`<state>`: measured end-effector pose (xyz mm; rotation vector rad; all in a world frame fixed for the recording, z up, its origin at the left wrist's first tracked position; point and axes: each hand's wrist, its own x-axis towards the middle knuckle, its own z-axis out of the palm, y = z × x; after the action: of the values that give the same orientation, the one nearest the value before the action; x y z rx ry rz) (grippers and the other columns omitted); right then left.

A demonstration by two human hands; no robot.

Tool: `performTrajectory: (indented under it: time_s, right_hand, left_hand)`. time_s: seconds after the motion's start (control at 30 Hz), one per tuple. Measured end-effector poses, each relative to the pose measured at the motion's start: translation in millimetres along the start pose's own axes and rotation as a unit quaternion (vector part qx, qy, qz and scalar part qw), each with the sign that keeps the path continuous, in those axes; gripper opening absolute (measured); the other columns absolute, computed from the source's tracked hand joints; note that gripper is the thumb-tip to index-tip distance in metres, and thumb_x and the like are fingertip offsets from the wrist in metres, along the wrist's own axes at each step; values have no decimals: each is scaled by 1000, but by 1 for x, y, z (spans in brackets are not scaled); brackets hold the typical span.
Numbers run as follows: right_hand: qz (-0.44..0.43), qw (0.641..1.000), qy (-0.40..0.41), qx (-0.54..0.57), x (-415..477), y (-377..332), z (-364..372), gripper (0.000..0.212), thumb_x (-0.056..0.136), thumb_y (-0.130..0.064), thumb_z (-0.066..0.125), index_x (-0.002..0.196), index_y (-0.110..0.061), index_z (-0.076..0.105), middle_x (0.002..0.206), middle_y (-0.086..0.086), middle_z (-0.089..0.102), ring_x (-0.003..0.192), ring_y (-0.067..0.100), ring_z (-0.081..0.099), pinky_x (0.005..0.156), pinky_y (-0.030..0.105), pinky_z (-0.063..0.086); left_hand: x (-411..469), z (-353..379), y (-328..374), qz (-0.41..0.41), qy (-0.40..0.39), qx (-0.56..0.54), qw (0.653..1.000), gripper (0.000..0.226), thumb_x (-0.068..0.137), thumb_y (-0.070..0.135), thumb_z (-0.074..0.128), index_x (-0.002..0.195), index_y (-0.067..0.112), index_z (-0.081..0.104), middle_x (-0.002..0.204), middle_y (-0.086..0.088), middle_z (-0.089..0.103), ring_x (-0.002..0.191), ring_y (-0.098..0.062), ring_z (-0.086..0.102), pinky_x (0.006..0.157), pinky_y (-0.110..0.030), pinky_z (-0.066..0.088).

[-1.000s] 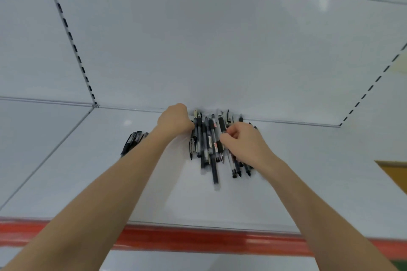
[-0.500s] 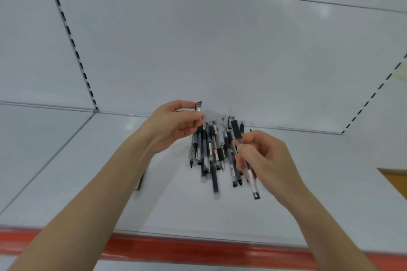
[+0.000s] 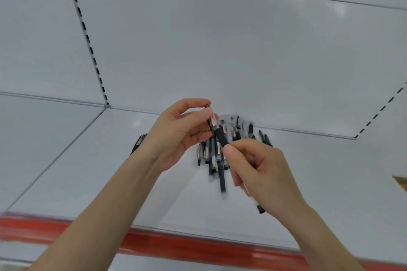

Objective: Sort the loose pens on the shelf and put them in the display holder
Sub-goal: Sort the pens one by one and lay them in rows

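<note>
The thumb and index fingers (image 3: 206, 112) of the left hand (image 3: 180, 132) are clamped on a slim clear-barrelled pen with a white label (image 3: 211, 120). Its upper end projects just above the fingertips, and the remaining fingers curl beneath it. The right hand (image 3: 262, 167) pinches a pen with a black rubber grip (image 3: 221, 137) between the thumb and curled fingers. The grip section points up and left, meeting the lower end of the labelled pen, and the dark rear end emerges below the palm. Whether the two pens actually touch cannot be told. Both hands are held over the loose pile of black and clear plastic pens (image 3: 214, 161), which lies on the white metal shelf (image 3: 88, 171) close against the white back panel (image 3: 220, 50). A smaller group of dark pens (image 3: 138, 142) lies on the shelf to the left, partly hidden by the left wrist. A red strip (image 3: 176, 246) runs along the shelf front edge
</note>
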<state>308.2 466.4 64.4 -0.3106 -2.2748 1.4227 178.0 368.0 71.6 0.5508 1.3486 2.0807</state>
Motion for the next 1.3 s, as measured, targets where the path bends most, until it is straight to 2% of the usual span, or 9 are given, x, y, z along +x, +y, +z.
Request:
performTrajectory:
  time_s: [0.33, 0.5, 0.6, 0.67, 0.77, 0.83, 0.9, 1.07, 1.3]
  right_hand:
    - [-4, 1000, 3, 17, 0, 2, 6, 25, 91, -17, 53, 66, -15, 54, 42, 0, 51, 34, 6, 41, 41, 16, 34]
    - [51, 993, -101, -29, 24, 2, 1, 28, 92, -24, 52, 70, -10, 62, 49, -2, 63, 40, 7, 53, 44, 17, 42]
    - [56, 988, -88, -113, 47, 18, 5, 28, 93, -25, 51, 77, -4, 62, 59, -3, 64, 46, 6, 56, 50, 17, 45]
    - [36, 971, -90, -221, 62, 29, 13, 25, 93, -26, 51, 81, -6, 62, 68, 0, 64, 59, 10, 59, 61, 20, 47]
    - [25, 939, -112, -323, 78, 40, 28, 27, 89, -26, 55, 86, -1, 64, 80, 12, 67, 74, 23, 61, 73, 35, 51]
    - [24, 921, -131, -367, 84, 44, 36, 28, 85, -24, 57, 70, 0, 57, 65, 14, 60, 59, 22, 53, 62, 35, 48]
    - [34, 906, -144, -398, 87, 46, 39, 35, 84, -22, 58, 57, -10, 40, 53, 3, 42, 48, 16, 39, 50, 29, 35]
    - [31, 879, -154, -449, 92, 46, 46, 39, 85, -16, 57, 56, -15, 30, 56, -1, 35, 59, 22, 43, 50, 28, 31]
    - [35, 894, -149, -420, 94, 53, 45, 43, 83, -14, 57, 53, -15, 26, 48, 1, 28, 45, 16, 26, 48, 28, 25]
  left_hand:
    - [-12, 8, -6, 38, 23, 16, 999, 14, 81, 1, 60, 85, 14, 59, 75, -8, 63, 63, -13, 64, 59, -21, 53]
    - [-11, -6, -9, 44, 101, 26, 994, 12, 82, -1, 61, 85, 11, 60, 61, -1, 67, 57, -13, 63, 60, -22, 56]
    - [-4, -30, 1, 59, 160, 78, 982, 13, 83, -2, 59, 82, 11, 62, 60, -2, 64, 54, -11, 61, 56, -18, 54]
    - [1, -51, 8, 66, 184, 189, 962, 16, 84, 0, 59, 81, 15, 64, 64, -4, 61, 51, -6, 59, 53, -15, 51]
    - [9, -81, 5, 61, 221, 396, 889, 12, 83, 8, 61, 86, 18, 67, 69, -3, 60, 57, -12, 56, 60, -22, 45]
    - [13, -96, -2, 52, 247, 488, 836, 13, 83, 11, 60, 92, 16, 68, 74, -5, 61, 64, -17, 53, 70, -25, 44]
    - [14, -108, -7, 40, 255, 530, 808, 16, 84, 12, 58, 97, 13, 68, 84, -9, 63, 73, -19, 53, 76, -24, 41]
    - [14, -123, -15, 16, 249, 576, 778, 20, 85, 11, 56, 103, 10, 66, 96, -13, 65, 79, -20, 52, 76, -25, 41]
    - [15, -119, -18, 9, 226, 622, 749, 26, 87, 19, 56, 111, 11, 62, 104, -11, 57, 93, -25, 52, 79, -26, 35]
